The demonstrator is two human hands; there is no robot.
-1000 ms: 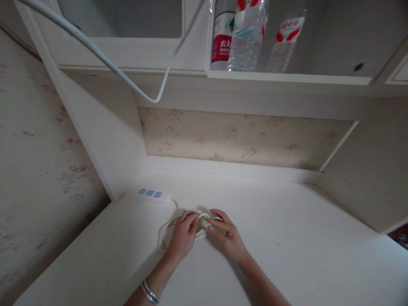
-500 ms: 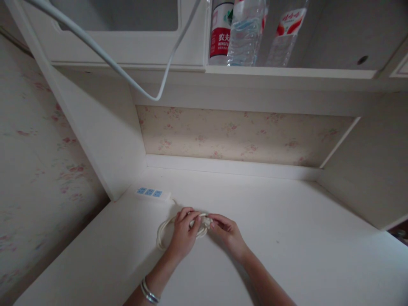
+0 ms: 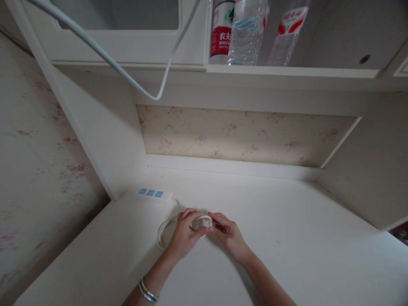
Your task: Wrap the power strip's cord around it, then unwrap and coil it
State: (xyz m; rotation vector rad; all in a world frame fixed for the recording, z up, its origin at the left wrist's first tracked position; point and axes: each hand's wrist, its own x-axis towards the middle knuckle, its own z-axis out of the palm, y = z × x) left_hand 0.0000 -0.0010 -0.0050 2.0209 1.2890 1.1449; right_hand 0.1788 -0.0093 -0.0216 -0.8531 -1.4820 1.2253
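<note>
A white power strip [image 3: 164,196] with several blue sockets lies at the back left of the desk. Its cream cord [image 3: 161,231] runs toward me and is looped in a coil. My left hand [image 3: 186,233] is closed around the coil, thumb in front and fingers behind. At the coil's right end sits the pale plug [image 3: 205,222]. My right hand [image 3: 227,233] pinches at the plug end, its thumb and fingertips meeting near my left thumb. Part of the coil is hidden behind my left hand.
The white desk [image 3: 287,212] spreads around my hands, with a side panel [image 3: 108,127] at the left. Plastic bottles [image 3: 247,36] stand on the shelf above. A thick white cable [image 3: 156,97] hangs in front of the cabinet.
My left thumb has moved down and right, toward the right fingertips. The plug and the coil end have shifted slightly in my fingers. The power strip has slid a little to the right.
</note>
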